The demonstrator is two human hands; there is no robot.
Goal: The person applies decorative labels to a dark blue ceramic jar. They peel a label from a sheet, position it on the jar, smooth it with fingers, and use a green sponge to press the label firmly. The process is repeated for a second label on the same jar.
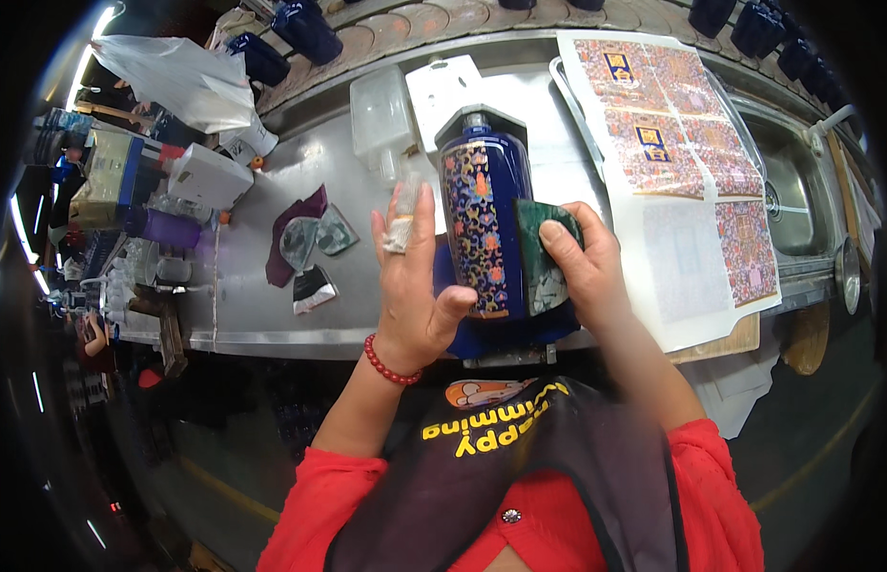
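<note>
Over one surface (pixel 241 276), one blue bottle (pixel 484 229) sits between one open left hand (pixel 410 286) and one right hand (pixel 591 262) gripping one green piece (pixel 546 281) at its side, four scraps (pixel 299 243) lying leftward.

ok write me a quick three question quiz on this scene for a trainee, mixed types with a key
1. Which hand holds the green marbled piece up at the side of the blue bottle?
2. True or false: a red bead bracelet circles the wrist of the left hand.
3. In the picture, where do the patterned sheets lie?
A) left of the bottle
B) right of the bottle
C) on the person's lap

Key:
1. The right hand.
2. True.
3. B
</note>
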